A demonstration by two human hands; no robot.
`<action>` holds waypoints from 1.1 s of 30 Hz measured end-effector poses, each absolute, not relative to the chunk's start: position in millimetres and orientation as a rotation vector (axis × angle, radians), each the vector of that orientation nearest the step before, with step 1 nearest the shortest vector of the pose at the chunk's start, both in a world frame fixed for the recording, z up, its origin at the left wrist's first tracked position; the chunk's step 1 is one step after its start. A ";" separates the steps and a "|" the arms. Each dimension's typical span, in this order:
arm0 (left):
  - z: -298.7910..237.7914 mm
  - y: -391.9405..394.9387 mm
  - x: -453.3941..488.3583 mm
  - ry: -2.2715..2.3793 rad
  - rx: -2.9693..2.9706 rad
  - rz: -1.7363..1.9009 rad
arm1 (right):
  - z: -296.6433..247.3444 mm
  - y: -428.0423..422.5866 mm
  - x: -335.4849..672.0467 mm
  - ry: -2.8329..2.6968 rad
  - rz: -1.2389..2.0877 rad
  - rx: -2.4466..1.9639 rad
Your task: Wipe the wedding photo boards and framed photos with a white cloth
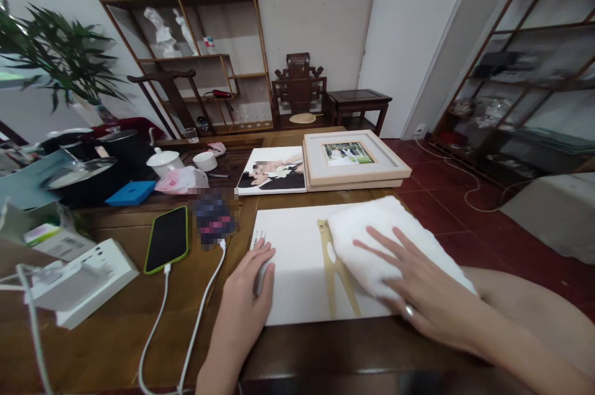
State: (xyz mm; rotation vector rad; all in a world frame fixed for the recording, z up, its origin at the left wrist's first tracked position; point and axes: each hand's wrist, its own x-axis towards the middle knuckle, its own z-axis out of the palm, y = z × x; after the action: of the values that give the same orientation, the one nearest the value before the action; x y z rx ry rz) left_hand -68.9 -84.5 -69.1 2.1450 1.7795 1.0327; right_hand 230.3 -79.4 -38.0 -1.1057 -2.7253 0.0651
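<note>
A white rectangular board [292,258] lies at the front edge of the wooden table. On it shows a yellowish shape like a pair of compasses [331,265]; I cannot tell whether it is printed or a loose piece. My left hand [248,286] rests at the board's left edge, thumb and fingers apart. A fluffy white sheet like cotton wadding [357,227] covers the board's right part and reaches past its edge. On top of this sheet lies my right hand [413,280], fingers spread and a ring on one of them.
Behind the board are a photo canvas [274,178] and a pale wooden picture frame [356,159]. To the left lie a green-edged phone [167,239], charging cables, a power strip [100,277] and a blue box [131,193]. A white teapot [165,161] stands farther back.
</note>
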 end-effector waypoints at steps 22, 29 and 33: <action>-72.0 -81.6 -69.6 1.765 2.174 1.051 | -24.1 -28.6 204.9 -2.697 0.215 -1.170; -71.4 -83.9 -70.0 1.777 2.164 1.040 | -32.3 -41.2 187.5 -2.675 0.132 -1.203; -71.4 -83.9 -70.5 1.778 2.175 1.039 | -41.7 -88.8 176.1 -2.771 0.173 -1.019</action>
State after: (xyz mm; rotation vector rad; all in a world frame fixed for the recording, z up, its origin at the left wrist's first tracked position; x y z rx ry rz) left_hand -70.5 -83.9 -71.4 2.1753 1.7784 1.0386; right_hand 176.1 -88.8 -41.7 -1.0193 -2.7713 0.1733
